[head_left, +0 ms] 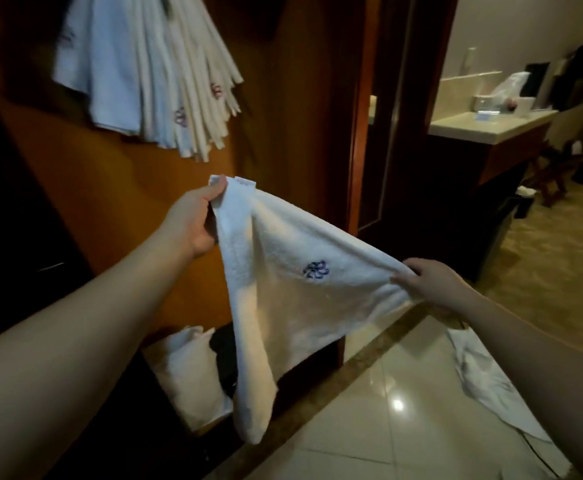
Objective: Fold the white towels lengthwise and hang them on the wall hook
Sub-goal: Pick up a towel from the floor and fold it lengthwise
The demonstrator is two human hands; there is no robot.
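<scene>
I hold a white towel (283, 306) with a blue embroidered emblem stretched between both hands in front of the wooden wall. My left hand (193, 220) pinches its upper corner by the label, raised higher. My right hand (428, 282) grips the opposite corner, lower and to the right. The towel's lower part hangs down in a fold toward the floor. Several folded white towels (151, 74) hang bunched on the wall at the top left; the hook itself is hidden above them.
A white bag (186, 372) and a dark item sit in a low wooden shelf below the towel. More white cloth (491, 386) lies on the glossy tiled floor at right. A doorway and a counter (484, 126) with toiletries are at the back right.
</scene>
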